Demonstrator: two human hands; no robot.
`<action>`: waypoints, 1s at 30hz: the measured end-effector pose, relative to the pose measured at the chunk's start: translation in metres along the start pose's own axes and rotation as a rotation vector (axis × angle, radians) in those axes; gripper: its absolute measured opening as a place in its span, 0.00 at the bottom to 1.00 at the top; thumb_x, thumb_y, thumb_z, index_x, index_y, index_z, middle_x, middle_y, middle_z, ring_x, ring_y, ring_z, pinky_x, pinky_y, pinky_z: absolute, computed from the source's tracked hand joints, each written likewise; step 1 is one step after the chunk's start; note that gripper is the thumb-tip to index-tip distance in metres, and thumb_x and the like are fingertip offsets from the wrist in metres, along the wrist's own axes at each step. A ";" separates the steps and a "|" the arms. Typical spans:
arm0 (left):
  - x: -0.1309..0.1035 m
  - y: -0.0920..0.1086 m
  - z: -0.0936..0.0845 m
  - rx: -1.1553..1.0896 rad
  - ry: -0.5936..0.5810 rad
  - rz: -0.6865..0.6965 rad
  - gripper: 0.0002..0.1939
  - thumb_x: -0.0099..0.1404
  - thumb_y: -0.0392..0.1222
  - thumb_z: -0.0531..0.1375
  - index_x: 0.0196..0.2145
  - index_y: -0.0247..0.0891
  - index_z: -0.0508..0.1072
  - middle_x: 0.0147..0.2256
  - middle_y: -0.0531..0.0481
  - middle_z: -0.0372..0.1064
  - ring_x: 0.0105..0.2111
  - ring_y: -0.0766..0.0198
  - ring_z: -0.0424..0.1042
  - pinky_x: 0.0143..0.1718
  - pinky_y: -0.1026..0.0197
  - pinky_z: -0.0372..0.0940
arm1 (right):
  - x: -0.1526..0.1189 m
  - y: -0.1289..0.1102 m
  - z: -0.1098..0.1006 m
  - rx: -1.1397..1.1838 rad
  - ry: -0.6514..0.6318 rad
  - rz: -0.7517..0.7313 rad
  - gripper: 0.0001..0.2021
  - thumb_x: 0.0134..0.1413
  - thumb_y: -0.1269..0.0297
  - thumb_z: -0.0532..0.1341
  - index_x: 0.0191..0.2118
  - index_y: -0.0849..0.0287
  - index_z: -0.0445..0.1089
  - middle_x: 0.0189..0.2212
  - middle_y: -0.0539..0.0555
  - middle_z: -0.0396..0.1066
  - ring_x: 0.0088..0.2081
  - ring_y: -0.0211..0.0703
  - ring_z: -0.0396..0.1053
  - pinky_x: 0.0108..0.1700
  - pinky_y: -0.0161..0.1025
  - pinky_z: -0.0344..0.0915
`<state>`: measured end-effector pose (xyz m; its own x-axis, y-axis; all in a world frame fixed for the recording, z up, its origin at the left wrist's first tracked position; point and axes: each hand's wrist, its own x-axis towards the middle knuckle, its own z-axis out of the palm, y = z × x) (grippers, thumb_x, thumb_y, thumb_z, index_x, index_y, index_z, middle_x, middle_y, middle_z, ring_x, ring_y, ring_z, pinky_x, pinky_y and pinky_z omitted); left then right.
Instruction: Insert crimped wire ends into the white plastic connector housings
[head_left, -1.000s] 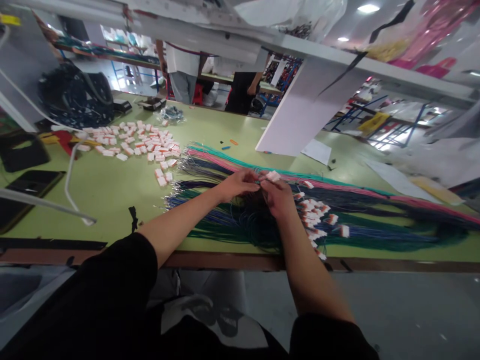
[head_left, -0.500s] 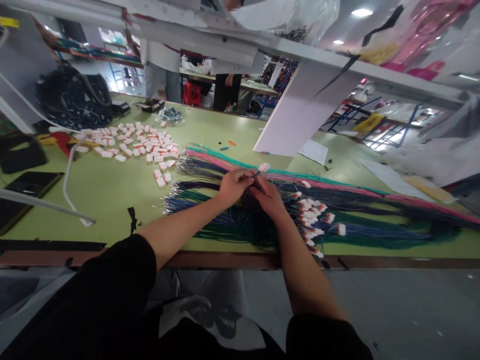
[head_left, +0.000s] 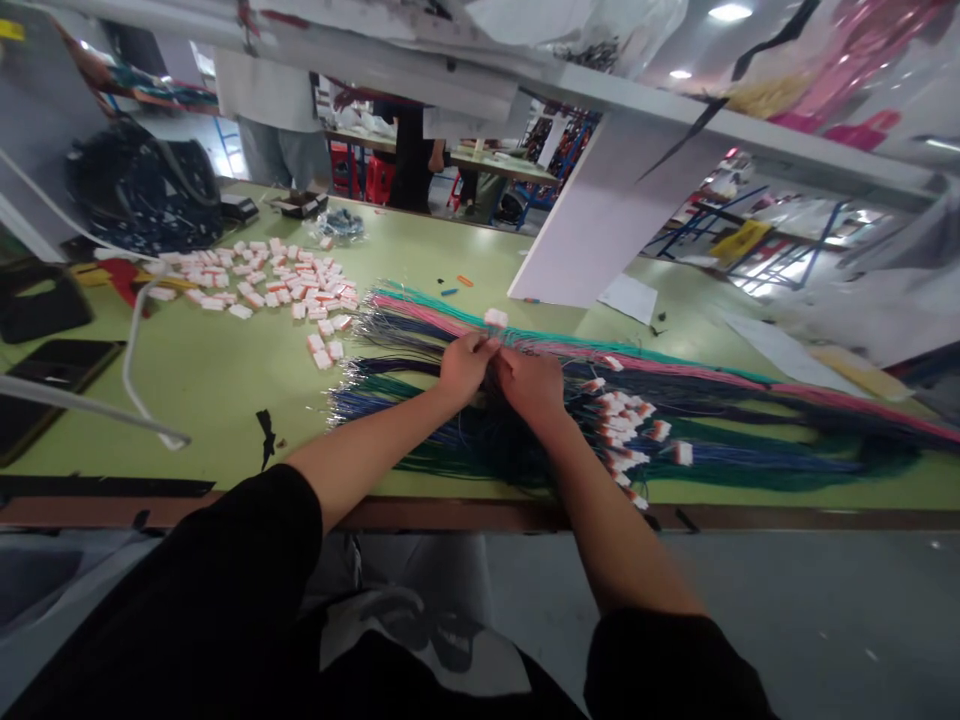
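Note:
My left hand and my right hand meet over the wire bundles, fingers closed. Between their fingertips they pinch thin wires just below a white connector housing, which sticks up above the fingers. The wires themselves are mostly hidden by the fingers. Under and around both hands lie long bundles of green, pink and dark wires, with bare silvery ends toward the left. Close to my right forearm rests a cluster of white-and-orange connectors with wires attached.
Loose white-and-orange connectors are spread on the green table at left. Behind them sit a bag of small parts and a dark patterned bag. A white upright panel supports the overhead shelf. Other people stand beyond the table.
The white connector has shifted left and now points upward instead of leaning right. My right hand has turned, its knuckles closer to the left fingertips. The people in the background have moved.

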<state>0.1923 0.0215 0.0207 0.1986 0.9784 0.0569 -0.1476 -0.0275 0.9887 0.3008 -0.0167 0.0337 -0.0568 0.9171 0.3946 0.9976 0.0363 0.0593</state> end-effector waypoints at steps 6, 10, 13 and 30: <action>-0.001 0.002 0.011 -0.084 -0.010 -0.211 0.18 0.63 0.36 0.56 0.16 0.38 0.56 0.13 0.60 0.45 0.14 0.73 0.48 0.18 0.67 0.46 | 0.001 0.001 -0.018 -0.192 -0.021 -0.321 0.14 0.53 0.73 0.50 0.29 0.62 0.74 0.23 0.59 0.72 0.30 0.46 0.65 0.44 0.47 0.49; 0.002 0.006 0.005 -0.046 -0.024 -0.228 0.19 0.65 0.36 0.52 0.16 0.38 0.56 0.12 0.60 0.45 0.13 0.72 0.48 0.18 0.67 0.47 | -0.021 -0.016 -0.037 -0.124 -0.043 -0.493 0.14 0.52 0.72 0.51 0.26 0.56 0.72 0.19 0.52 0.68 0.29 0.43 0.63 0.45 0.46 0.50; 0.001 0.012 -0.001 0.024 -0.054 -0.190 0.19 0.64 0.35 0.54 0.16 0.38 0.59 0.12 0.59 0.46 0.14 0.72 0.49 0.19 0.66 0.47 | -0.029 -0.019 -0.054 -0.017 0.034 -0.488 0.15 0.57 0.68 0.49 0.30 0.53 0.72 0.20 0.50 0.67 0.31 0.42 0.64 0.47 0.46 0.51; -0.035 0.015 0.062 0.615 -0.389 0.571 0.08 0.60 0.26 0.53 0.32 0.29 0.71 0.21 0.46 0.62 0.33 0.51 0.70 0.36 0.58 0.60 | -0.054 0.058 -0.055 0.563 0.403 0.416 0.13 0.46 0.52 0.60 0.27 0.57 0.69 0.24 0.49 0.69 0.28 0.40 0.65 0.34 0.39 0.62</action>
<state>0.2427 -0.0262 0.0417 0.5821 0.6485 0.4905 0.1953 -0.6971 0.6899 0.3592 -0.0859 0.0664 0.4207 0.6898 0.5893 0.8045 0.0165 -0.5937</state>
